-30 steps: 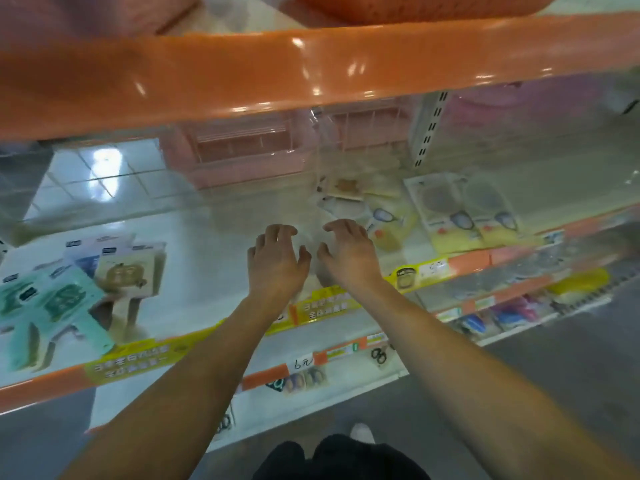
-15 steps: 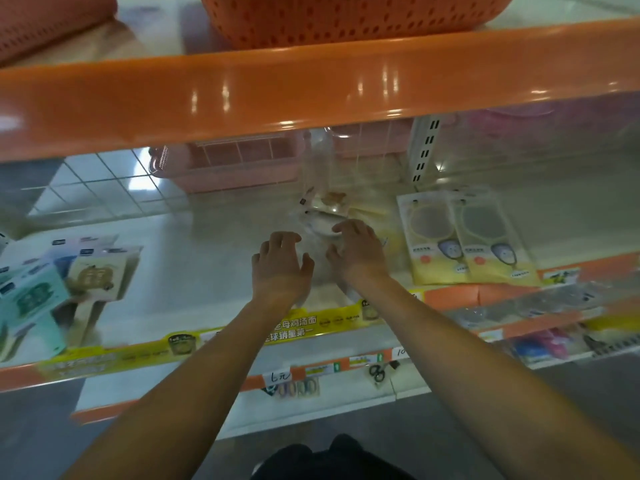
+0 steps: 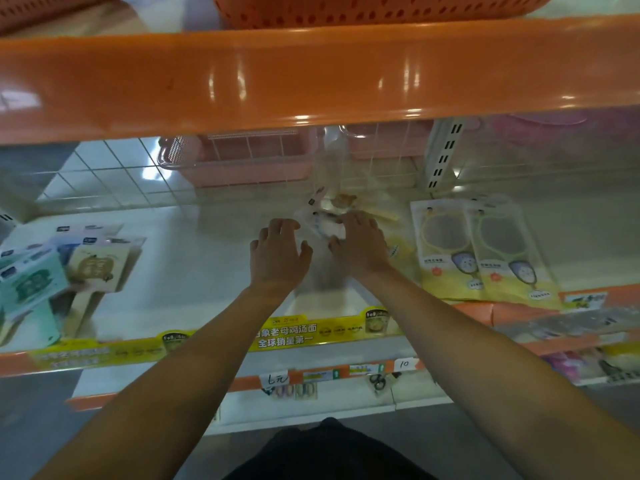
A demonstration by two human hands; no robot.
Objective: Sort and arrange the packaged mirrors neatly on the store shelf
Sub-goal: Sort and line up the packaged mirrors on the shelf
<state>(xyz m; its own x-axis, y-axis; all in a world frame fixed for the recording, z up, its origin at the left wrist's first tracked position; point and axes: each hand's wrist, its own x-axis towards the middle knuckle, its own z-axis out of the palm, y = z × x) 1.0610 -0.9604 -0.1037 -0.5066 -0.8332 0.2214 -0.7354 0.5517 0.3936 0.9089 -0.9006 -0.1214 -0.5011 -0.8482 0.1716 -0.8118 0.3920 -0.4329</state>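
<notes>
A loose heap of clear-wrapped packaged mirrors (image 3: 334, 211) lies mid-shelf near the back. My right hand (image 3: 360, 245) rests palm down on the near part of that heap, fingers spread over a pack. My left hand (image 3: 277, 252) hovers just left of it, fingers apart, holding nothing. Two yellow-carded hand mirrors (image 3: 481, 251) lie flat side by side to the right. Boxed mirrors in teal and cream (image 3: 52, 271) stand crowded at the left end of the white shelf (image 3: 194, 271).
An orange shelf lip (image 3: 311, 77) hangs overhead with an orange basket (image 3: 363, 8) on it. A wire grid back and a pink basket (image 3: 242, 161) stand behind. Yellow price strip (image 3: 287, 336) lines the front edge; lower shelves hold small goods.
Both hands have reached deeper into the shelf toward the heap. The view has tilted up, so the upper orange lip fills more of the frame.
</notes>
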